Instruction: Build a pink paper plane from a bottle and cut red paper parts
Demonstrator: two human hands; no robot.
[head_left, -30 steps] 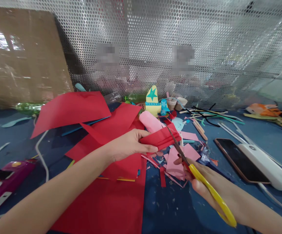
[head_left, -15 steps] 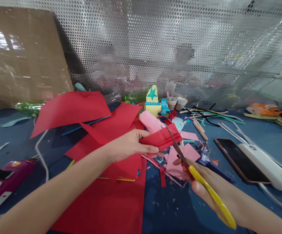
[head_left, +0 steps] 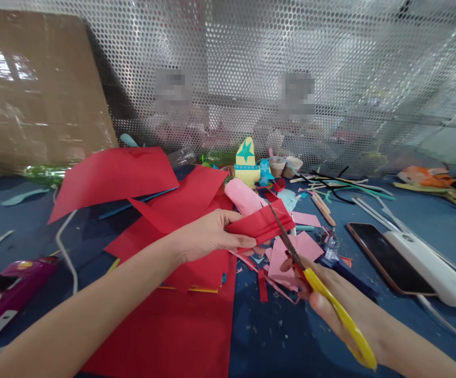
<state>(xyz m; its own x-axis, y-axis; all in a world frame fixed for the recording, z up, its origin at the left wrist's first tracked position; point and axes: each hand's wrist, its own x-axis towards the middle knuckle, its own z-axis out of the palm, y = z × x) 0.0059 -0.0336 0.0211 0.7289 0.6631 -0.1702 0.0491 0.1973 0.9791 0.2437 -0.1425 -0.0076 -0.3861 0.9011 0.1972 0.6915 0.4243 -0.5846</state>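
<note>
My left hand (head_left: 208, 235) pinches a folded piece of red paper (head_left: 261, 223) and holds it above the blue table. My right hand (head_left: 336, 299) grips yellow-handled scissors (head_left: 318, 286). Their blades reach up into the right end of the folded paper. Large red sheets (head_left: 172, 310) lie under my left forearm. Pink scraps (head_left: 286, 252) and thin red strips lie below the scissors.
A phone (head_left: 381, 257) and a white power bank (head_left: 428, 268) lie at the right. A purple tool (head_left: 7, 294) sits at the left, a cardboard box (head_left: 34, 84) behind it. A yellow paper rocket (head_left: 246, 163), sticks and a perforated metal screen (head_left: 290, 63) stand at the back.
The scissors and my right hand have shifted slightly left and down along the folded paper. My left hand holds still.
</note>
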